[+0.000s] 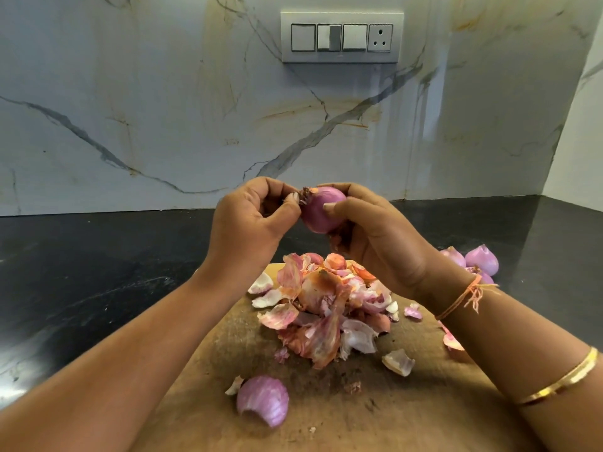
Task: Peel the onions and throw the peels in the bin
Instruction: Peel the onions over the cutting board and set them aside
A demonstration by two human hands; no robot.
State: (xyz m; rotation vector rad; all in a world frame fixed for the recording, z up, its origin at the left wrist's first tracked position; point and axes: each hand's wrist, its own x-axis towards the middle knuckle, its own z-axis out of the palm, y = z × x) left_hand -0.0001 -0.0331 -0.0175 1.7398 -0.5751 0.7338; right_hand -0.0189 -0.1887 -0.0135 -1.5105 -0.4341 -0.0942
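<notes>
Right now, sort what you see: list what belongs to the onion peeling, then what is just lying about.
Part of the job:
- held onion, pinched at its root end
- pile of peels
- other onions, on the counter at right
- wooden board
No bin is in view.

Just there:
- switch panel
- marble wall
- black countertop

We have a single view, from a wide-angle camera worn on the head. We look forward and down across the desk point(98, 272), facing the marble wall point(163, 109) almost square on, with its switch plate point(342, 37) near the top edge. We sit close. Both forearms run in from the bottom corners. The left hand point(251, 220) and right hand point(375, 243), holding the onion point(321, 210), meet at mid-frame. The wooden board point(424, 402) lies directly beneath us.
</notes>
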